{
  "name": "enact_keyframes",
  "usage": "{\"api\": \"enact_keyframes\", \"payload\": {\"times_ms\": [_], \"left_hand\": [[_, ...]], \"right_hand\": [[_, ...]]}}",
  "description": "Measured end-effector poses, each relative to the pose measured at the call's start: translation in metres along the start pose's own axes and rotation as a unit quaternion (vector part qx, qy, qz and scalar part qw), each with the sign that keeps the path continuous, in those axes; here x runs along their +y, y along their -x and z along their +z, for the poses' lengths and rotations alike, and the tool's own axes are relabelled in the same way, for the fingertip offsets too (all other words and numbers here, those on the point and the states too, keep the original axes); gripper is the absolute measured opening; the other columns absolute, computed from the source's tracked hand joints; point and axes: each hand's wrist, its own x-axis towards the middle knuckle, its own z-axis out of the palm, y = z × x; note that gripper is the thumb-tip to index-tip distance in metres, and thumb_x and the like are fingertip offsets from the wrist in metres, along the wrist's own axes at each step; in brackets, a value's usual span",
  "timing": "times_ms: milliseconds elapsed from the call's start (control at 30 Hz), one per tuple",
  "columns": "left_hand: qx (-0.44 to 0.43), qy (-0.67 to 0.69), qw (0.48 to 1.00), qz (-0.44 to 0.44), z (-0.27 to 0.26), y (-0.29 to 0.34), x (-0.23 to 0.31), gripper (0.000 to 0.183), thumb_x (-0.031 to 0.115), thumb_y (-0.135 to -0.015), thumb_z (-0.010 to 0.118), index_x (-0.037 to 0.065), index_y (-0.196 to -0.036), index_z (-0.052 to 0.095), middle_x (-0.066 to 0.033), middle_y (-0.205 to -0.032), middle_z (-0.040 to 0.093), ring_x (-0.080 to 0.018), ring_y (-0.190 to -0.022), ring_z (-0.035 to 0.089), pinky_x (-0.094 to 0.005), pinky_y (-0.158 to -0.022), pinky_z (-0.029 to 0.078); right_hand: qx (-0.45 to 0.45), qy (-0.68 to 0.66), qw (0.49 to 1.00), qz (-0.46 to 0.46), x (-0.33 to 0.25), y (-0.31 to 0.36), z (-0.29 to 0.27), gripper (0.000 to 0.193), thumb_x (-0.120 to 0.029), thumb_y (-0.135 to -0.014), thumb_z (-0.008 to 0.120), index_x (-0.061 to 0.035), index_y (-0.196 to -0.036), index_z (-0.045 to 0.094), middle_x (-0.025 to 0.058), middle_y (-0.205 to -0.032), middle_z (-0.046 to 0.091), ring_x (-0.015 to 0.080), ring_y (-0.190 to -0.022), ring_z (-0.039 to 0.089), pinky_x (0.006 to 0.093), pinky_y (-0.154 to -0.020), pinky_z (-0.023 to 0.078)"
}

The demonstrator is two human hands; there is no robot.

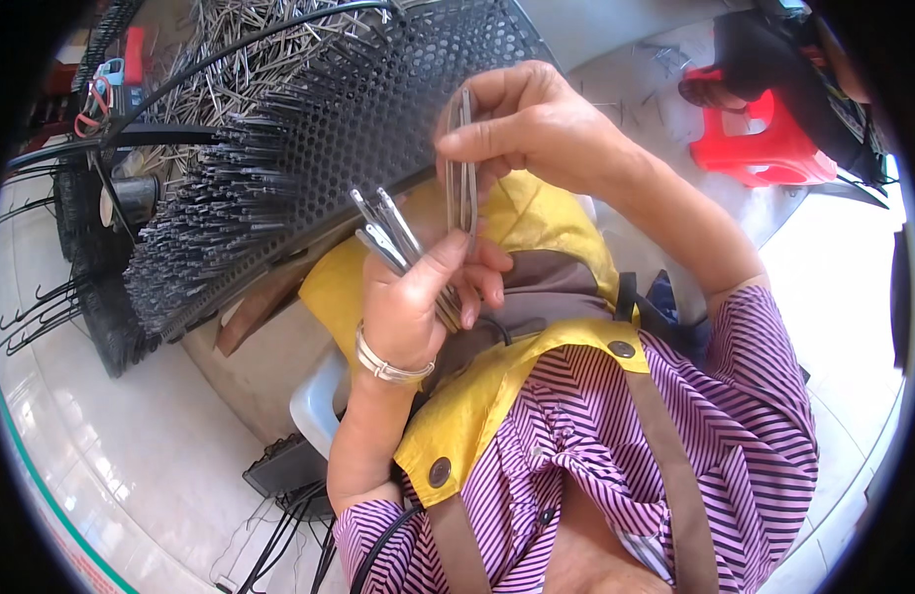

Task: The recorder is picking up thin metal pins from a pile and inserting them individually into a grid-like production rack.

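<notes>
My left hand is closed round a bundle of slim silvery metal pieces, whose ends stick up past the thumb. My right hand pinches a few long thin metal strips between thumb and fingers, held upright. Their lower ends meet the thumb and fingers of the left hand. Just beyond both hands lies a black perforated tray. Many metal pieces of similar shape stand packed in its left-hand holes. Exactly what kind of part these are cannot be made out.
A heap of loose metal pieces lies behind the tray, with a black cable arching over it. At the far right a person's hand is by a red plastic stool. Black hooked wires are at left. A yellow apron covers my lap.
</notes>
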Motion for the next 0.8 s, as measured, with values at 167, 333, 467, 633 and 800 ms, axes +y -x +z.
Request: {"api": "enact_keyframes", "payload": {"times_ms": [167, 333, 467, 633, 800], "left_hand": [[0.01, 0.054, 0.998, 0.009, 0.0, 0.0, -0.001, 0.03, 0.018, -0.091, 0.043, -0.004, -0.109, 0.05, -0.0227, -0.086, 0.06, -0.0217, -0.058, 0.059, -0.0206, -0.039, 0.04], [0.033, 0.096, 0.995, -0.008, -0.011, -0.004, -0.012, 0.03, 0.019, -0.089, 0.046, -0.003, -0.109, 0.051, -0.021, -0.086, 0.06, -0.0205, -0.058, 0.058, -0.0213, -0.039, 0.04], [0.043, 0.102, 0.994, -0.016, -0.014, -0.002, -0.017, 0.029, 0.017, -0.089, 0.047, -0.002, -0.109, 0.051, -0.0208, -0.086, 0.059, -0.0202, -0.057, 0.057, -0.0217, -0.04, 0.041], [0.047, 0.114, 0.992, -0.033, -0.016, -0.003, -0.02, 0.029, 0.018, -0.088, 0.048, -0.002, -0.109, 0.051, -0.02, -0.086, 0.058, -0.0195, -0.056, 0.056, -0.0225, -0.039, 0.04], [0.054, 0.136, 0.989, -0.031, -0.015, -0.004, -0.022, 0.026, 0.017, -0.086, 0.052, -0.001, -0.106, 0.054, -0.0215, -0.083, 0.059, -0.0205, -0.055, 0.057, -0.0225, -0.039, 0.04]], "right_hand": [[0.054, -0.021, 0.998, -0.028, -0.02, -0.01, -0.018, 0.012, -0.003, -0.076, 0.063, 0.0037, -0.085, 0.059, 0.0135, -0.079, 0.063, 0.0197, -0.064, 0.063, 0.0283, -0.059, 0.053], [0.169, -0.136, 0.968, -0.129, -0.037, -0.045, -0.05, 0.013, -0.003, -0.081, 0.056, 0.0019, -0.068, 0.058, 0.0123, -0.067, 0.061, 0.0215, -0.061, 0.061, 0.0312, -0.054, 0.052], [0.186, -0.025, 0.955, -0.231, -0.035, -0.054, -0.051, 0.007, -0.001, -0.077, 0.06, 0.0024, -0.071, 0.059, 0.0102, -0.064, 0.06, 0.0153, -0.055, 0.059, 0.0256, -0.049, 0.051], [0.193, 0.007, 0.942, -0.274, -0.033, -0.07, -0.052, 0.005, -0.002, -0.077, 0.062, 0.0011, -0.073, 0.061, 0.0073, -0.065, 0.061, 0.0107, -0.053, 0.057, 0.0213, -0.048, 0.047], [0.219, 0.043, 0.936, -0.271, -0.034, -0.077, -0.052, 0.003, -0.003, -0.076, 0.063, -0.001, -0.075, 0.062, 0.0045, -0.065, 0.061, 0.0079, -0.052, 0.055, 0.0185, -0.047, 0.043]]}}
